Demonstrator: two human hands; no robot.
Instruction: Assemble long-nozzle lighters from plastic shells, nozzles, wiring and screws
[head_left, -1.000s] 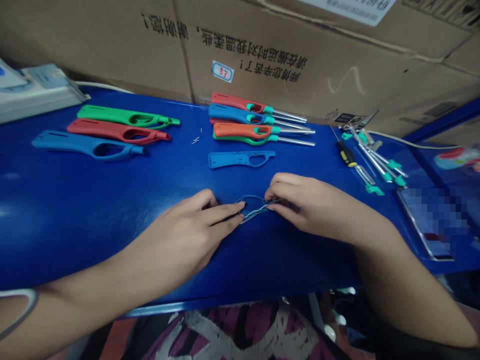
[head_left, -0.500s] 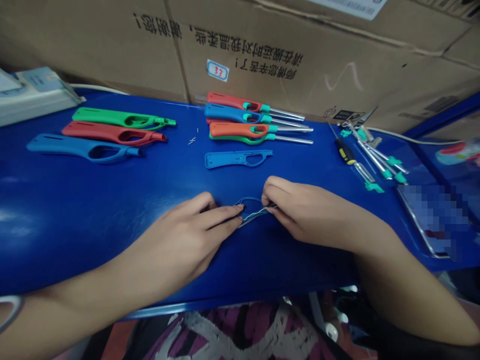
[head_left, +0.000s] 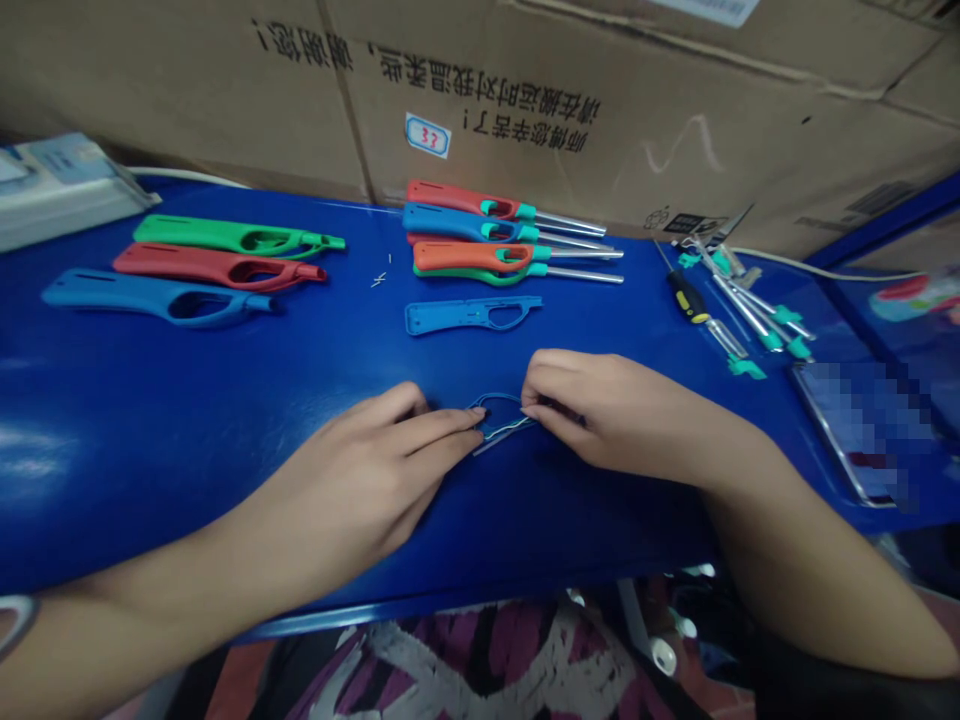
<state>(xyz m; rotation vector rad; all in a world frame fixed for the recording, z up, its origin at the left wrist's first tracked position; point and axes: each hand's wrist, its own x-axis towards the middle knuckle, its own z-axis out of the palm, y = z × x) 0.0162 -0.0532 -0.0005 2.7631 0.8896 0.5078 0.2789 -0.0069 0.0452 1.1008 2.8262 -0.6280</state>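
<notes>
A blue lighter casing half (head_left: 496, 396) lies on the table between my hands, only its trigger loop showing. My left hand (head_left: 382, 460) is closed over its handle end, which it hides, with two fingertips on the edge of the loop. A thin pale wire (head_left: 501, 432) runs along the loop to my right hand (head_left: 592, 410). My right thumb and fingers pinch the wire at the casing's nozzle end; the tip of the casing is hidden under them. A second blue casing half (head_left: 442, 316) lies, inside up, just beyond my hands.
Lighters with metal tubes (head_left: 517, 240) lie stacked before a cardboard box (head_left: 487, 60). Green, red and blue lighter casings (head_left: 172, 265) are at left, small screws (head_left: 379, 280) beside them. At right are a screwdriver (head_left: 686, 297), metal tubes with teal parts (head_left: 750, 305) and a phone (head_left: 847, 430).
My right fingertips have shifted slightly at the nozzle end, and a dark bit seen by them earlier is now hidden. My left hand keeps its place on the casing; the view has shifted a little.
</notes>
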